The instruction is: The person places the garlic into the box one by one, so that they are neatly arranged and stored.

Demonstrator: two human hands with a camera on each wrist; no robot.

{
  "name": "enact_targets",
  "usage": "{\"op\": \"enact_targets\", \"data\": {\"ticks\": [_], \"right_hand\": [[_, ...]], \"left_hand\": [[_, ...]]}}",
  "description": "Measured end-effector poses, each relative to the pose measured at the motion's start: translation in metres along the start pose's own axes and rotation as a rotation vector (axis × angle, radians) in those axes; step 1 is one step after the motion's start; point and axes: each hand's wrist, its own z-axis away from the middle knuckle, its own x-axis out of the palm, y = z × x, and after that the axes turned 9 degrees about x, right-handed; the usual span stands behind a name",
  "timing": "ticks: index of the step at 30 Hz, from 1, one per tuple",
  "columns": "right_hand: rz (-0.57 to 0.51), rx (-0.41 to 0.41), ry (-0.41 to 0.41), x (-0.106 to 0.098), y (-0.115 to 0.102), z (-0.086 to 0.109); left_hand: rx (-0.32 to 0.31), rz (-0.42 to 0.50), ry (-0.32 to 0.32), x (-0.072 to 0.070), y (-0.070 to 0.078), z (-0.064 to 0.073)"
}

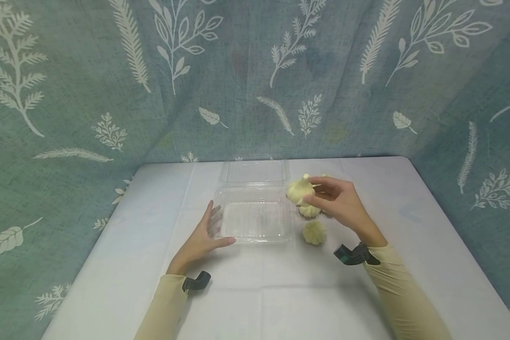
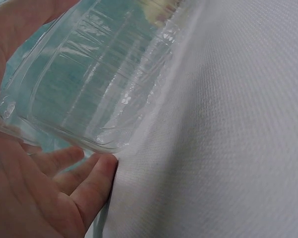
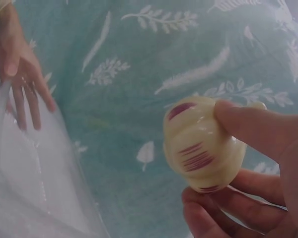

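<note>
In the head view, my right hand (image 1: 337, 200) pinches a pale garlic bulb (image 1: 299, 190) between thumb and fingers, raised beside a clear plastic container's right edge. Purple streaks mark that bulb (image 3: 203, 146) in the right wrist view, with the thumb on top and fingertips beneath. My left hand (image 1: 203, 236) rests against the left side of the clear container (image 1: 255, 238), fingers straight and spread, thumb along its front corner. Seen from the left wrist, fingertips touch the container's lower corner (image 2: 89, 141). Its hinged lid (image 1: 255, 172) lies opened back, away from me.
More garlic stands right of the container: one bulb (image 1: 314, 233) nearest me, another (image 1: 309, 211) below the held one, and part of a further one behind my right hand. A white cloth (image 1: 259, 302) covers the table. A leaf-patterned blue-green curtain (image 1: 246, 85) hangs behind.
</note>
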Motion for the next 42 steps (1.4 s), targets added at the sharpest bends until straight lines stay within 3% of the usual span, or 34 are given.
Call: {"op": "enact_targets", "data": {"ticks": [13, 30, 42], "right_hand": [[-0.044, -0.055, -0.005, 0.027, -0.007, -0.018], [-0.079, -0.005, -0.009, 0.060, -0.013, -0.034], [-0.062, -0.024, -0.022, 0.078, -0.009, -0.047]], "left_hand": [[-0.008, -0.019, 0.000, 0.001, -0.001, -0.001], [-0.003, -0.022, 0.006, 0.002, -0.002, 0.002], [0.014, -0.019, 0.000, 0.001, -0.001, 0.001]]}}
